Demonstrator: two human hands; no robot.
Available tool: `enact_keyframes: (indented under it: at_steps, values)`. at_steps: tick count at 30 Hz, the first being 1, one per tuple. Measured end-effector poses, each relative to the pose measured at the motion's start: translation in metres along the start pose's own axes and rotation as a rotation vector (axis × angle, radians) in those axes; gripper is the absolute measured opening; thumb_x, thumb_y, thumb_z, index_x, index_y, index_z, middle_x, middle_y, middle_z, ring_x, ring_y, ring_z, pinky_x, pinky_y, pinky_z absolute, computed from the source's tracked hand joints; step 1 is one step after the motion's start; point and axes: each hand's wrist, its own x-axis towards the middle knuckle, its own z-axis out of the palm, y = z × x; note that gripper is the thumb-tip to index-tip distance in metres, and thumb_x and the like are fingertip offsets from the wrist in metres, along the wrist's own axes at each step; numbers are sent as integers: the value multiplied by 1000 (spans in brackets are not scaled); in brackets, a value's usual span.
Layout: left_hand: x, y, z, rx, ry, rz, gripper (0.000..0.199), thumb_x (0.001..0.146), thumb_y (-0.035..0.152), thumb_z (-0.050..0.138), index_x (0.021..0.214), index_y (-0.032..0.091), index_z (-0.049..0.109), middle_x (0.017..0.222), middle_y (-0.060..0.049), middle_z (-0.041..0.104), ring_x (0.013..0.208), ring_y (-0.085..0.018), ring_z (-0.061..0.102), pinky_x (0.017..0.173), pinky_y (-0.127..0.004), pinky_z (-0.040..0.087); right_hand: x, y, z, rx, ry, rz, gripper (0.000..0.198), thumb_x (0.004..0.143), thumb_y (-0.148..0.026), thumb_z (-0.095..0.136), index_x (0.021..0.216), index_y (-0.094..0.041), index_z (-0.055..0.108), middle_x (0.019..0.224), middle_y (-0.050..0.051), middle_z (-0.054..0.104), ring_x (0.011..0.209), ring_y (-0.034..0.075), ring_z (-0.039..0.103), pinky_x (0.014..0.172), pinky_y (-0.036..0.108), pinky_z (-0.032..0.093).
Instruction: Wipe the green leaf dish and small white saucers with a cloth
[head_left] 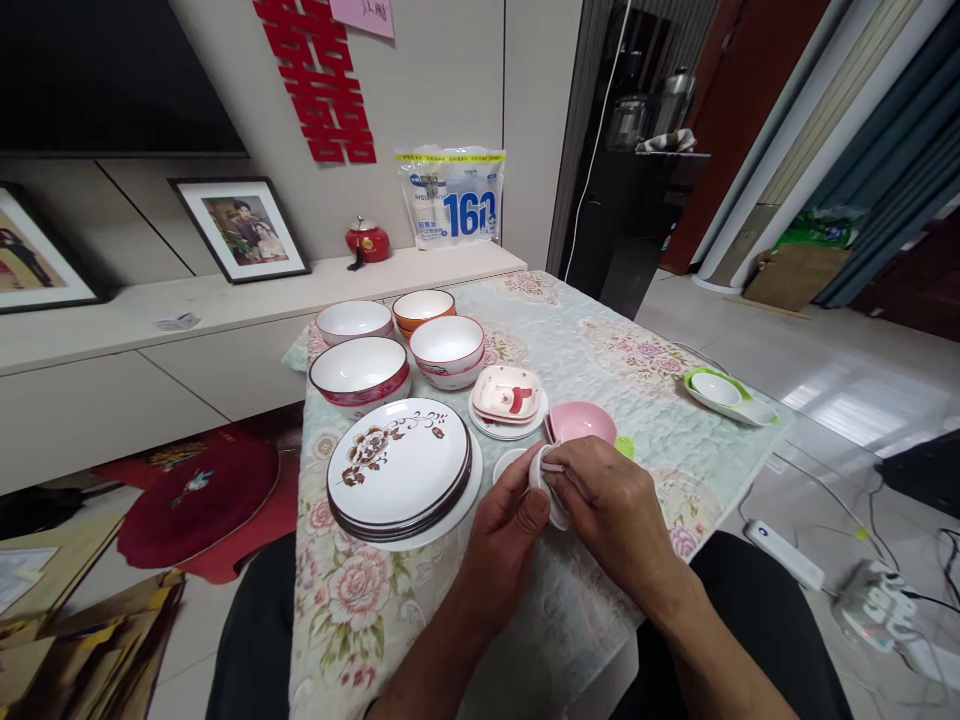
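Note:
Close to the table's near edge, my left hand (501, 530) is closed around a small white dish (536, 470) with a rounded rim. My right hand (611, 500) meets it from the other side, its bent fingers pressed at the dish's rim and inner side. The fingers partly cover the dish, so its full shape is hidden. Just behind my left fingers another small white dish (510, 461) shows in part. Beyond my hands are pink bowls (583, 422) and a stack of cream dishes with a red pattern (507, 391) on white plates (504, 430).
Left of my hands stands a stack of brown-flowered plates (405, 460). Several bowls (358, 365) are stacked behind it. A green-edged dish with a small white bowl (716, 388) sits near the table's right edge. A flowered cloth (360, 600) covers the table.

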Motion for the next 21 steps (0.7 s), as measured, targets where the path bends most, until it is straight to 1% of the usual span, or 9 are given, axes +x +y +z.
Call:
enact_keyframes:
  at_steps: [2, 5, 7, 9, 11, 14, 16, 18, 21]
  values:
    - [0, -1, 0, -8, -33, 1, 44, 90, 32, 70, 133, 26, 66, 137, -9, 67, 137, -31, 52, 119, -49, 34, 3, -1, -3, 224, -19, 12, 12, 94, -18, 58, 93, -21, 69, 92, 5, 70, 86, 19, 66, 77, 30, 50]
    - [-1, -1, -2, 6, -23, 2, 45, 90, 33, 71, 134, 26, 65, 141, -9, 64, 137, -32, 52, 119, -50, 33, 7, 2, -16, 466, -195, -10, 8, 95, -21, 63, 92, -23, 70, 90, 2, 70, 83, 16, 67, 75, 27, 51]
    - [-3, -2, -2, 24, 4, 11, 47, 88, 33, 72, 134, 25, 64, 142, -10, 64, 138, -33, 50, 119, -50, 32, 8, 7, -24, 472, -338, -32, 10, 96, -25, 62, 92, -23, 71, 91, 2, 70, 84, 16, 66, 76, 27, 51]
    - [-3, -2, -2, 42, 21, 27, 48, 88, 33, 73, 135, 25, 64, 143, -10, 63, 139, -33, 50, 120, -50, 32, 7, 13, -29, 369, -408, -27, 14, 98, -26, 60, 91, -23, 71, 90, 2, 69, 84, 16, 65, 76, 28, 50]
    - [-3, -3, -2, 56, 31, 46, 48, 89, 33, 72, 135, 26, 63, 144, -9, 62, 139, -32, 49, 120, -49, 32, 5, 16, -27, 223, -373, -9, 15, 98, -24, 57, 93, -23, 70, 88, 3, 67, 82, 17, 63, 73, 29, 49]
    - [-2, -5, -2, 61, 10, 56, 47, 90, 31, 71, 136, 28, 62, 145, -8, 61, 139, -31, 50, 119, -48, 33, 1, 13, -15, 33, -196, 6, 15, 97, -18, 54, 95, -22, 69, 85, 4, 63, 79, 18, 60, 70, 30, 47]
    - [-1, -7, -4, 63, -17, 56, 48, 90, 30, 71, 137, 28, 62, 145, -8, 61, 139, -31, 49, 119, -48, 34, 1, 7, -6, 2, -79, -14, 16, 96, -15, 52, 92, -20, 67, 87, 6, 64, 82, 20, 60, 71, 32, 46]
    - [0, -8, -5, 79, -16, 62, 47, 91, 30, 70, 137, 28, 62, 146, -8, 61, 140, -31, 49, 119, -48, 33, 2, 2, -2, 110, -43, -39, 16, 96, -14, 52, 91, -20, 65, 91, 6, 66, 86, 20, 61, 75, 32, 47]
    - [0, -8, -7, 106, 21, 80, 45, 92, 30, 68, 136, 29, 62, 145, -7, 62, 139, -29, 50, 119, -46, 34, 5, 1, -8, 374, -181, -37, 11, 97, -17, 58, 92, -22, 65, 91, 2, 68, 85, 16, 63, 75, 27, 48]
